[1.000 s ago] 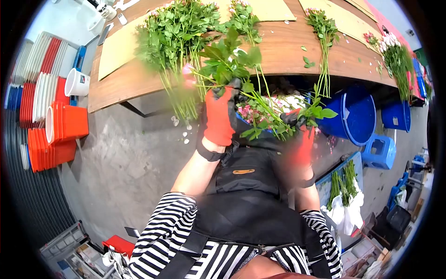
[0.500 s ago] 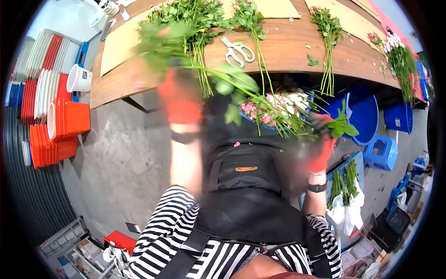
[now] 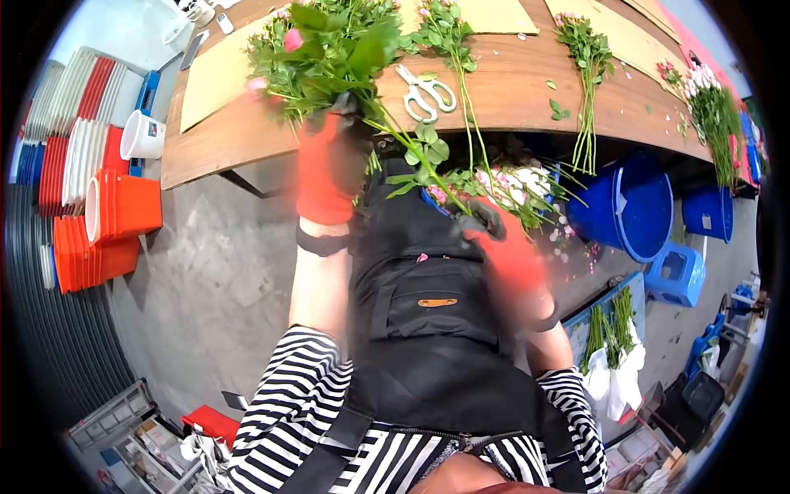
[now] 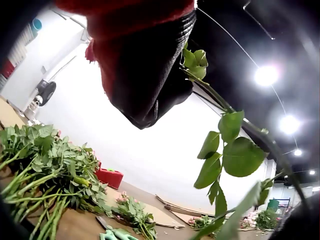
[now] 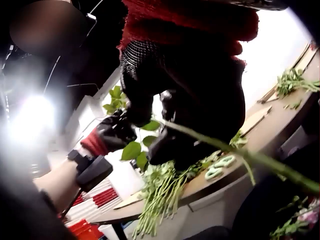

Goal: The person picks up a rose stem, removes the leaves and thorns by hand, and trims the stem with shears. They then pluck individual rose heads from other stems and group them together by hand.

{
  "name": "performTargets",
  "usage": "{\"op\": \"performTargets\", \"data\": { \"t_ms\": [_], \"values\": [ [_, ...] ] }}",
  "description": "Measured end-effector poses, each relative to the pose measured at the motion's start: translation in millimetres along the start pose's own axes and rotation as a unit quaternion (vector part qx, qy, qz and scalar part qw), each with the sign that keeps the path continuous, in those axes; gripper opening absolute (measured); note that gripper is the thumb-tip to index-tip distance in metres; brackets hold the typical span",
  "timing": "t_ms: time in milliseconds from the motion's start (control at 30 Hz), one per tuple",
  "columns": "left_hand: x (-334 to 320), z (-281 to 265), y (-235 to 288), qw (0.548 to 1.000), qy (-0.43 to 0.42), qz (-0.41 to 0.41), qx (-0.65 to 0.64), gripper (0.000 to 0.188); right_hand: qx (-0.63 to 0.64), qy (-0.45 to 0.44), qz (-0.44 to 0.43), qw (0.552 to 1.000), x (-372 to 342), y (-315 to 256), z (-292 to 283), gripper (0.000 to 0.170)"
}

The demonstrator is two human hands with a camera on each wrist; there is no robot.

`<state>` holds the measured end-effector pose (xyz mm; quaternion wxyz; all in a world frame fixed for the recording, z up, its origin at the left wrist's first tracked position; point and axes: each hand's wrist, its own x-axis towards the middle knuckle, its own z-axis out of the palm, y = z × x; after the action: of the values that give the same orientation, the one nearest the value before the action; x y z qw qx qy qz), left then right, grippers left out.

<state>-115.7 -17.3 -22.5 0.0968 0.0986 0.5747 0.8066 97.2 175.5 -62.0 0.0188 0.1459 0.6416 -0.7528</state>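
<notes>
Both hands wear red gloves with black palms and fingers. My left hand (image 3: 329, 165) grips a leafy rose stem (image 3: 403, 142) near its flower end, above the table's front edge. Pink blooms and broad leaves spread beyond that hand. Lower along the stem, my right hand (image 3: 506, 247) closes its fingers round it, over the lap. In the right wrist view the stem (image 5: 225, 146) passes through the right hand's (image 5: 195, 100) curled fingers. A leafy side shoot (image 4: 242, 156) hangs from the stem in the left wrist view. Pale green-handled scissors (image 3: 426, 97) lie on the table.
Cut roses (image 3: 276, 37) are heaped at the table's left, with smaller bunches (image 3: 586, 90) further right. Below the edge, a container holds petals and leaf trimmings (image 3: 522, 181). A big blue bucket (image 3: 613, 216) and a blue stool (image 3: 679, 276) stand to the right. Orange crates (image 3: 123, 216) are stacked left.
My left hand has moved left with the rose, uncovering the scissors. My right hand swung out right with loose leaves, then came back inward without them and now holds the lower stem.
</notes>
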Motion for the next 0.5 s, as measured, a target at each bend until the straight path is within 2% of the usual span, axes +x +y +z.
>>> {"op": "performTargets", "data": {
  "t_ms": [33, 67, 100, 133, 167, 267, 400, 467, 500],
  "values": [
    [-4.6, 11.2, 4.3, 0.999, 0.013, -0.029, 0.016, 0.023, 0.003, 0.012, 0.033, 0.999, 0.5, 3.9, 1.1, 0.049],
    [-8.3, 17.4, 7.1, 0.998, 0.027, -0.057, 0.031, 0.024, -0.011, 0.036, 0.005, 0.999, -0.5, 1.1, 1.0, 0.046],
    [-10.5, 6.6, -16.4, 0.997, 0.041, -0.042, 0.049, 0.027, -0.025, 0.061, -0.023, 0.998, -1.9, -9.2, 3.0, 0.043],
    [-13.4, 10.4, -18.9, 0.996, 0.055, -0.028, 0.067, 0.031, -0.040, 0.086, -0.051, 0.994, -2.9, -14.9, 3.5, 0.039],
    [-24.8, 19.0, -20.7, 0.999, -0.001, -0.037, -0.008, 0.036, -0.060, 0.112, -0.098, 0.987, 0.0, -3.2, -1.5, 0.037],
    [-34.4, 43.2, -7.5, 0.995, -0.094, -0.006, -0.039, 0.048, -0.034, 0.144, -0.072, 0.986, -1.8, 5.0, -7.5, 0.037],
    [-31.6, 51.8, -15.1, 0.993, -0.037, 0.052, -0.100, 0.055, -0.062, 0.167, -0.088, 0.980, -5.9, 13.2, -15.1, 0.040],
    [-23.0, 48.9, -13.5, 0.995, 0.000, 0.056, -0.079, 0.054, -0.102, 0.175, -0.096, 0.975, -7.7, 11.7, -14.6, 0.041],
    [-22.1, 47.7, -10.8, 0.994, -0.028, 0.077, -0.078, 0.052, -0.085, 0.176, -0.086, 0.977, -8.9, 12.9, -14.2, 0.041]
  ]
}}
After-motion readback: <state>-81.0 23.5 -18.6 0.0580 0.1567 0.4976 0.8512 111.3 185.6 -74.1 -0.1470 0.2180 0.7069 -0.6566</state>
